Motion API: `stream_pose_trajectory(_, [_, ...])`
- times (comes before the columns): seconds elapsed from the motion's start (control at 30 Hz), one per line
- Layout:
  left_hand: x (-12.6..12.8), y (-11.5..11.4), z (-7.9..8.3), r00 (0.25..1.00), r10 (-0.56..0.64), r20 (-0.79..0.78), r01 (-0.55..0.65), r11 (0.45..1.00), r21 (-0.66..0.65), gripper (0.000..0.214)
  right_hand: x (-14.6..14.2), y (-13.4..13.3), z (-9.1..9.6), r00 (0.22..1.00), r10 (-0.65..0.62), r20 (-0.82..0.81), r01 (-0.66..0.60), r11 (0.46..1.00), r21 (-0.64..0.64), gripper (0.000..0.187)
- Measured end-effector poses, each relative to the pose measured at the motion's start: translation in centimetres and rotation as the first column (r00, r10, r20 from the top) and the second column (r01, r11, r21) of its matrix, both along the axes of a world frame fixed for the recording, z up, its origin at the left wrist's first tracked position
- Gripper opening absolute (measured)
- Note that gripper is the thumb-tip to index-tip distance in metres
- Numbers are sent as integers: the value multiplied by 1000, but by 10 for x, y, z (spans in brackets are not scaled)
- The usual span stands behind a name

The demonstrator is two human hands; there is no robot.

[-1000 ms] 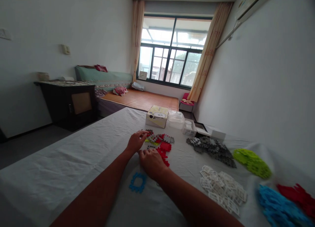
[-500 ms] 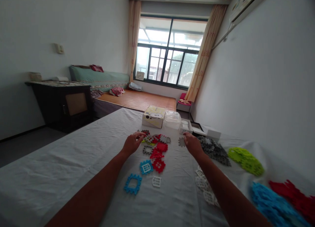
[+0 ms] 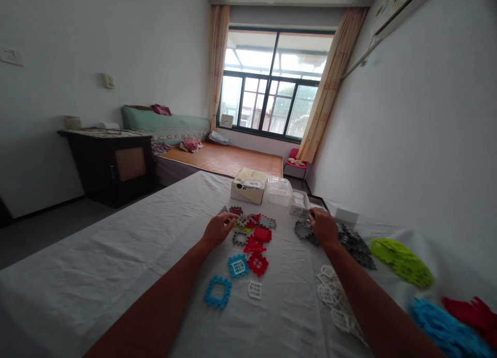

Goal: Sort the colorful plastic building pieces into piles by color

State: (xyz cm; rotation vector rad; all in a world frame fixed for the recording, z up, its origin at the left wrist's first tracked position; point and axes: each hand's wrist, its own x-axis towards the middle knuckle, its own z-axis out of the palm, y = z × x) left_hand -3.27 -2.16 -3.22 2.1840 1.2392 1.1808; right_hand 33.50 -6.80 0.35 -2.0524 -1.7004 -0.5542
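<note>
While the right hand [image 3: 324,227] lies palm-down on the near-left edge of the heap of dark grey interlocking plastic tiles [image 3: 349,239], its fingers [image 3: 315,214] curl over one grey notched tile [image 3: 302,229], though I cannot tell whether they have closed on it or merely rest on top. The left hand [image 3: 217,229] reaches for the assembled cluster of red, grey and yellow-green tiles [image 3: 254,224], its fingertips [image 3: 232,219] drawn together and touching the cluster's left edge, seemingly pinching a piece there. These tiles look thin, light and fairly stiff, with toothed rims that should give a sure purchase; a pinch across two opposite edges, thumb under and fingers over, seems the best hold, and lying flat on cloth they may need an edge tipped up first. The grey tile is roughly square, so it has no real long axis; it lies flat, face up. The cluster stretches away from the left fingertips toward the right hand. Nearer the person than the left fingers lie a red square tile [image 3: 258,263], a blue tile with a white lattice insert [image 3: 238,266], an open blue frame tile [image 3: 218,291] and a small white lattice piece [image 3: 255,289]. Below the right wrist spreads a heap of white lattice tiles [image 3: 337,301]; farther right lie piles of yellow-green tiles [image 3: 402,262], blue tiles [image 3: 446,329] and red tiles [image 3: 473,316]. Beyond both hands stand a cream cardboard box [image 3: 249,185] and a clear plastic tub [image 3: 278,190], all on the white cloth-covered table [image 3: 116,265].
</note>
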Motion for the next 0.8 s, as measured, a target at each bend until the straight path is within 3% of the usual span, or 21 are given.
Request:
stream_pose_trajectory(0.1, [0,1,-2,1000,6,12,-6,1000,3,28,-31,8,1,986,134,-99,-138,990,-34,26])
stream_pose_trajectory(0.23, [0,1,-4,1000,22,0,-22,1000,9,27,-91,19,-8,924,357,-136,-374,918,-132,29])
stream_pose_trajectory(0.37, [-1,0,-3,999,33,-28,-33,999,3,25,-127,26,-20,916,381,-125,-401,888,-225,40])
stream_pose_trajectory(0.5, [-2,0,-1,999,42,-33,-43,999,-8,25,-139,23,-24,914,396,-92,-405,870,-281,34])
stream_pose_trajectory(0.63, [-1,1,-3,999,20,-39,-20,1000,2,26,-147,10,-14,906,421,-35,-415,870,-268,30])
stream_pose_trajectory(0.73, [-2,3,-6,999,11,-48,-11,1000,-2,27,-130,1,0,926,378,-6,-372,909,-187,29])
stream_pose_trajectory(0.8, [-2,4,-7,999,12,-53,-12,1000,-1,28,-100,-4,11,948,317,-37,-319,937,-140,27])
